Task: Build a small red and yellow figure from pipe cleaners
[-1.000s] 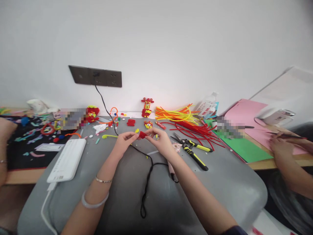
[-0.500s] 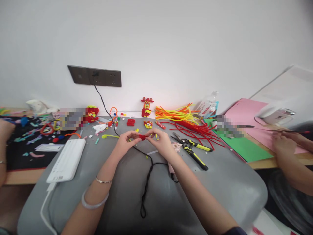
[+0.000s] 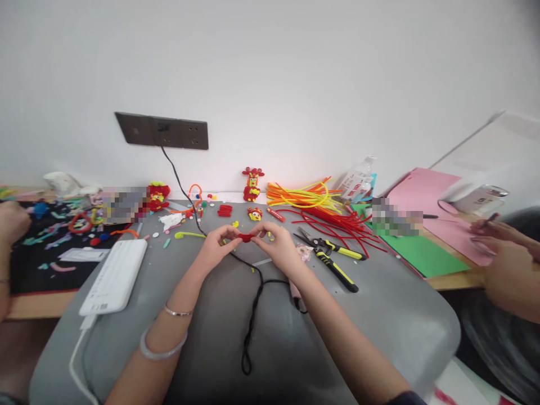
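Between my two hands is a short, fuzzy red piece of bent pipe cleaner. My left hand pinches its left end between thumb and fingers, and my right hand pinches the right end. Just beyond them lie a folded red pipe-cleaner piece and a small red and yellow face. Behind these, a red and yellow figure with a winged hat stands against the wall. A yellow-green pipe cleaner with a curled end lies left of my left hand.
Pliers with yellow-black handles lie right of my hands, near red pipe cleaners and a yellow-orange bundle. A white power bank rests at left. A black cable crosses the grey table. Co-workers' hands appear at both sides.
My hands stay in nearly the same place, still pinching the red pipe cleaner. At right, the co-worker's hands have shifted over the pink paper; the left co-worker's hand has moved slightly inward.
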A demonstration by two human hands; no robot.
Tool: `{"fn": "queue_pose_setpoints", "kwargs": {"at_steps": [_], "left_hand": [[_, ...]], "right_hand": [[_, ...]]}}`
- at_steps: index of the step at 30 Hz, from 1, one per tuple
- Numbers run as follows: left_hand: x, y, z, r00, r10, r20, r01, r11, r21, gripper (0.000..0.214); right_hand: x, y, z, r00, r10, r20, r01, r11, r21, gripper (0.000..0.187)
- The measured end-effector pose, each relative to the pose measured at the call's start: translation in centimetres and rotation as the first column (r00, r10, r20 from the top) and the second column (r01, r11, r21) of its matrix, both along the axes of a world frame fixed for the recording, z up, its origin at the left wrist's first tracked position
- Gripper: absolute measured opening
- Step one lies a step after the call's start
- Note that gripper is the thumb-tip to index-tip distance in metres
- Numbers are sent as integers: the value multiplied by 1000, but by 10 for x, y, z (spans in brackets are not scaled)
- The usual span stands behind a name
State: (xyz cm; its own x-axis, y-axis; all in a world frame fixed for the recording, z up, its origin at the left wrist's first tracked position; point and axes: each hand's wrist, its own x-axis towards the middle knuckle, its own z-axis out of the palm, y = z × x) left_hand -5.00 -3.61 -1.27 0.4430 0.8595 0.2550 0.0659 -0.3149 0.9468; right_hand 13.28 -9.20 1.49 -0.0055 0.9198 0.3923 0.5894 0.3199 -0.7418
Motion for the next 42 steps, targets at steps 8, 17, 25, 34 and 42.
{"fn": "queue_pose_setpoints", "kwargs": {"at_steps": [8, 17, 25, 34, 42], "left_hand": [[-1, 3, -2, 997, 73, -19, -73, 997, 12, 20], [-7, 9, -7, 979, 187, 77, -192, 979, 65, 18], [-3, -4, -3, 994, -3, -111, 24, 982, 186, 8], [-2, -2, -3, 1000, -5, 14, 4, 996, 87, 20], [0, -2, -4, 1000, 6, 20, -6, 1000, 28, 20]], "right_hand": [[13, -11, 10, 990, -99, -96, 107, 991, 81, 12], [45, -20, 18, 964, -236, -124, 245, 967, 66, 16], [6, -15, 1, 998, -29, 61, 30, 999, -21, 16], [-1, -10, -5, 987, -59, -152, 46, 995, -88, 13], [-6, -1, -15, 834, -35, -551, -81, 980, -184, 28]]}}
